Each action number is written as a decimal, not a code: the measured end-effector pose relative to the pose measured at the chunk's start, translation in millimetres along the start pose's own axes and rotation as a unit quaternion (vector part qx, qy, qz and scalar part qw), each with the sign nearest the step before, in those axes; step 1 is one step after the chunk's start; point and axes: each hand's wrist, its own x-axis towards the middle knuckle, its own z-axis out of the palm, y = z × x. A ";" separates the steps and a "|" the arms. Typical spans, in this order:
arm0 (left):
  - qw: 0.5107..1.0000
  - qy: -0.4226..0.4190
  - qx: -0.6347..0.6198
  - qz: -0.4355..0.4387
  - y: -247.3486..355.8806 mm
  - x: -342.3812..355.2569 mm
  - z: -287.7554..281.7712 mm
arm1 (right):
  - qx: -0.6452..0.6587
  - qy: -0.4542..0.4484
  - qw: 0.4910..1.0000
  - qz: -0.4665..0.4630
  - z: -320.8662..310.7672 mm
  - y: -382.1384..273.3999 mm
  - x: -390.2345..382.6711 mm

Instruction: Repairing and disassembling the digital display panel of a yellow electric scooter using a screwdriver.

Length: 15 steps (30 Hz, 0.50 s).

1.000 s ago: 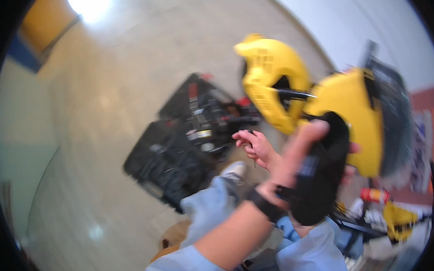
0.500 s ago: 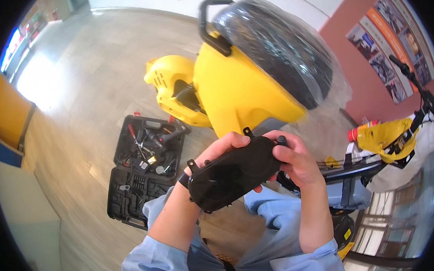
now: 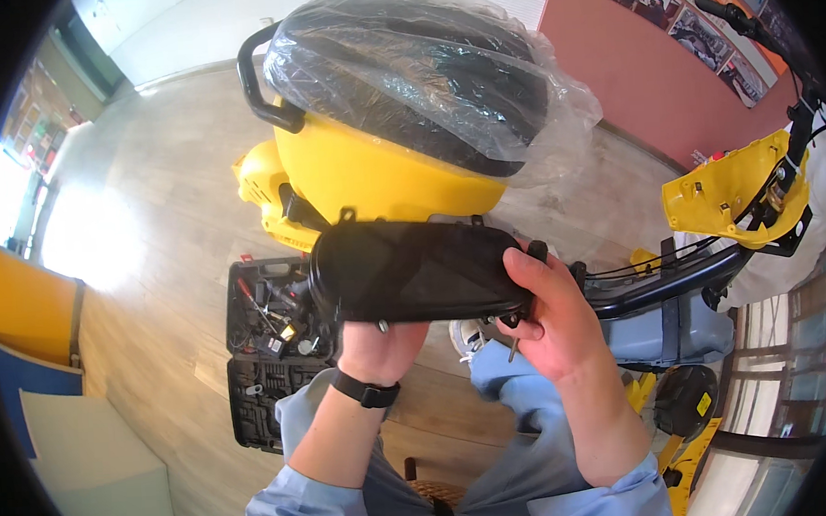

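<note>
A long, rounded black dashboard display [image 3: 414, 269] with a glossy face and small mounting tabs is held up level in front of me. My left hand [image 3: 380, 346] supports it from below, its fingers hidden behind the display. At the right end, my right hand [image 3: 554, 311] grips it, thumb along the edge by a short black stub [image 3: 536, 250], fingers curled beneath. A thin pin-like piece [image 3: 513, 349] sticks out under the right fingers; I cannot tell what it belongs to.
Beyond stands a yellow scooter body with a plastic-wrapped black seat [image 3: 404, 81]. An open black toolbox [image 3: 283, 358] lies on the floor to the left. To the right are a bare scooter frame [image 3: 676, 282], a yellow front cover [image 3: 723, 200] and handlebars [image 3: 746, 21].
The dashboard display has turned from a slant to nearly level and moved up slightly. My left hand has gone from its upper edge to underneath. The whole view has shifted.
</note>
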 end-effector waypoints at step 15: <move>0.982 -0.086 -0.164 0.034 28.6 4.0 -3.0 | -0.333 -0.040 0.942 0.016 29.6 30.2 14.1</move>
